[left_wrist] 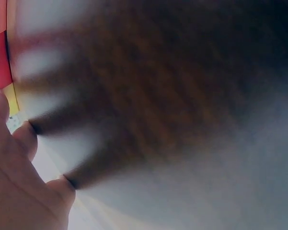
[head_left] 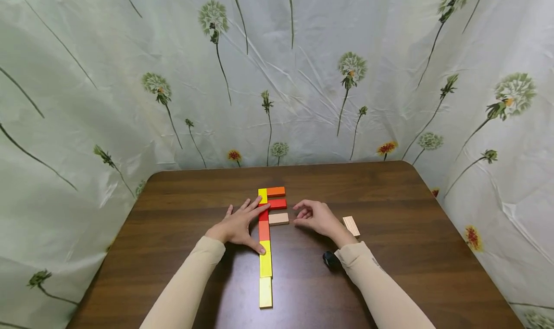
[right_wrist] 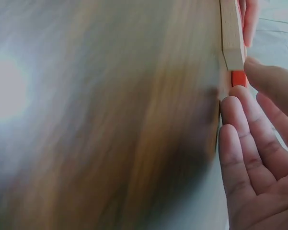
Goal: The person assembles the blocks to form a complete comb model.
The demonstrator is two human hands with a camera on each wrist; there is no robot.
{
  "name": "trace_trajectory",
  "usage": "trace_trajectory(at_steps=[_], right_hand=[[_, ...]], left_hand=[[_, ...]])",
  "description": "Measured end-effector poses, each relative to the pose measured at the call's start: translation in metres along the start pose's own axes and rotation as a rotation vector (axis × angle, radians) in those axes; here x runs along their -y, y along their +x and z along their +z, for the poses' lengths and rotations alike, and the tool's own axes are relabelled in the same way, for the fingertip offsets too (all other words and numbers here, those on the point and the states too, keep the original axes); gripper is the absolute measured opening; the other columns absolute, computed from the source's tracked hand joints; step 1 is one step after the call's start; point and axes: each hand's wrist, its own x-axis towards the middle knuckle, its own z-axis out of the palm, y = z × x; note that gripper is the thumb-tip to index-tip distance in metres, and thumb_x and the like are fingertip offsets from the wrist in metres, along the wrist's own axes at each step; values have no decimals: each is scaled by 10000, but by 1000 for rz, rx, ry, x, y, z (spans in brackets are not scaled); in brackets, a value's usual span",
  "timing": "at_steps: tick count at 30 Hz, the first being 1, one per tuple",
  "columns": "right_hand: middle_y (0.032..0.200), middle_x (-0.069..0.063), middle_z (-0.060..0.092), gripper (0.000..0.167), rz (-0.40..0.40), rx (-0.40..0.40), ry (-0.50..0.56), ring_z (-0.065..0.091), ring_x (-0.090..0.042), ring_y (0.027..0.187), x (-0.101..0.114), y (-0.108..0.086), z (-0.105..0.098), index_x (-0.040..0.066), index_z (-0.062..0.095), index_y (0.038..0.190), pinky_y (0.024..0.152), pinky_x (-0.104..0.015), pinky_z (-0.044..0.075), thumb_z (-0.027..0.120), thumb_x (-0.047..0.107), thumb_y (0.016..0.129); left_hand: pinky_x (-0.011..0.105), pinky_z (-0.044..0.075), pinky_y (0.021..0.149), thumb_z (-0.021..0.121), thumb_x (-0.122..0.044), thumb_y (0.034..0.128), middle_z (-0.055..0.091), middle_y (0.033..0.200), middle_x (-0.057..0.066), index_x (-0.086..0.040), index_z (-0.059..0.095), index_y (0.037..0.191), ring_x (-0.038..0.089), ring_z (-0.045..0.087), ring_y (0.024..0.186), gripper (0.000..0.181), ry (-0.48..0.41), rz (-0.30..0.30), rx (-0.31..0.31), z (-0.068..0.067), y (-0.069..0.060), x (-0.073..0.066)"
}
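Note:
A column of coloured blocks runs toward the near edge: a yellow block (head_left: 262, 193), a red block (head_left: 263, 216), a salmon block (head_left: 264, 232), then a yellow block (head_left: 266, 264) and a pale yellow block (head_left: 266, 293). Three blocks lie sideways off its right side: an orange block (head_left: 276, 191), a red block (head_left: 279, 204) and a plain wooden block (head_left: 279, 219). My left hand (head_left: 237, 225) spreads along the column, thumb and fingertips touching it. Just right of the plain block, my right hand (head_left: 318, 218) has loosely bent fingers (right_wrist: 231, 153) and holds nothing.
Another plain wooden block (head_left: 351, 226) lies beside my right wrist. A small dark rounded object (head_left: 331, 259) sits by the right sleeve, partly hidden. The brown wooden table (head_left: 173, 194) ends at a flower-patterned curtain (head_left: 303, 103) behind and at both sides.

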Motion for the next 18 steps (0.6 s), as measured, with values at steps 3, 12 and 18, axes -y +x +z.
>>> trace_trajectory(at_steps=[3, 12, 18], right_hand=[[918, -40, 752, 276, -29, -46, -34, 657, -107, 807, -5, -6, -7, 50, 770, 1147, 747, -209, 549, 872, 118, 899], [1168, -163, 747, 322, 8, -206, -130, 691, -316, 1082, -8, -35, -41, 44, 755, 1234, 966, -506, 575, 838, 159, 945], [1268, -197, 697, 414, 122, -247, -179, 651, -387, 1183, -13, -61, -64, 44, 706, 1323, 1035, -600, 531, 817, 234, 972]], left_hand=[[825, -6, 1249, 936, -732, 628, 18, 1837, -63, -414, 242, 1712, 377, 44, 1702, 1326, -3, -2, -4, 1, 0, 0], [825, -16, 1247, 945, -721, 635, 9, 1837, -68, -403, 234, 1716, 376, 39, 1703, 1332, -11, 11, 0, 1, -2, 1], [832, -6, 1242, 942, -725, 635, 4, 1838, -65, -398, 233, 1717, 387, 43, 1701, 1334, -9, 12, -2, 1, -1, 2]])
